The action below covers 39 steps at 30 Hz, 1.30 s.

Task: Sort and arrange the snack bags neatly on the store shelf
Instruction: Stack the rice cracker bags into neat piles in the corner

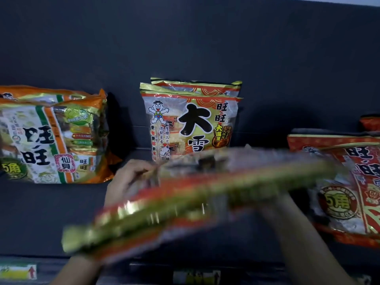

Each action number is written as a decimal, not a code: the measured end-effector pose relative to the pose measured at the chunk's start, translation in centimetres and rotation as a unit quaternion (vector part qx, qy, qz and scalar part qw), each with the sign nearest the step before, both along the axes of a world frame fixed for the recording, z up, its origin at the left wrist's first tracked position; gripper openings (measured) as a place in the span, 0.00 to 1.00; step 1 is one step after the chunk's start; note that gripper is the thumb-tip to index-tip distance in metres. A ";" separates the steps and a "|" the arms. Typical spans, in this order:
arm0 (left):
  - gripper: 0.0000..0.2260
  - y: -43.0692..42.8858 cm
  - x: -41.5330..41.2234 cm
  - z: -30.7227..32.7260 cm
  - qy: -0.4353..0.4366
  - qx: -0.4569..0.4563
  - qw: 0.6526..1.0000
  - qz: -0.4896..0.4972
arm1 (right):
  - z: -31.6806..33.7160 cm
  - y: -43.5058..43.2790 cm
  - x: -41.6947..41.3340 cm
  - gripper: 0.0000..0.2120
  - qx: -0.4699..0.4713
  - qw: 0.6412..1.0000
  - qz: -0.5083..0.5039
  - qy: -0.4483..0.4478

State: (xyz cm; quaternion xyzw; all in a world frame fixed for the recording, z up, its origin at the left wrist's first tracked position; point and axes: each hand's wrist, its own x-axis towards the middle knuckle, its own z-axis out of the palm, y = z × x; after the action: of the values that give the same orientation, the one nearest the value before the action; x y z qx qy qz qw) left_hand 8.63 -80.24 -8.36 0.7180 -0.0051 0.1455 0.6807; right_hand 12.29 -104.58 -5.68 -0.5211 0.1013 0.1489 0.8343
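Note:
A blurred snack bag (pixel 205 192) with red and gold edges lies nearly flat in mid-air across the middle of the view. My left hand (pixel 127 177) grips its left side with curled fingers. My right forearm reaches up under the bag's right part, and my right hand is hidden behind the bag. Behind it, two or three red-gold snow-cracker bags (pixel 189 120) stand upright on the shelf. An orange-green bag stack (pixel 51 136) stands at the left. Red bags (pixel 353 182) lean at the right.
The dark shelf board (pixel 51 212) runs across the view, with a dark back wall (pixel 185 38) behind. Price tags (pixel 18 271) sit on the shelf's front rail at the bottom. Gaps separate the three groups of bags.

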 end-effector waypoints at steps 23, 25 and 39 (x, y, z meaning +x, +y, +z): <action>0.19 -3.7 -1.1 3.1 -0.187 0.102 0.970 -0.113 | 3.1 4.5 -4.8 0.17 -0.096 0.945 0.113 -0.293; 0.19 -3.0 -0.4 2.1 -0.233 0.221 0.946 -0.043 | 2.1 4.1 -4.0 0.12 -0.037 0.967 0.076 -0.240; 0.19 -1.5 3.2 -0.3 0.055 -0.111 0.992 -0.030 | -2.8 3.0 0.1 0.32 -0.182 0.955 -0.062 -0.225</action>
State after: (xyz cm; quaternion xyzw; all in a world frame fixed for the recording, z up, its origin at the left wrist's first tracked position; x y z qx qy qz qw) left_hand 11.79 -81.77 -8.63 0.6446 0.0268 0.0850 0.7593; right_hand 12.35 -101.53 -8.47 -0.6771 -0.0318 -0.0457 0.7338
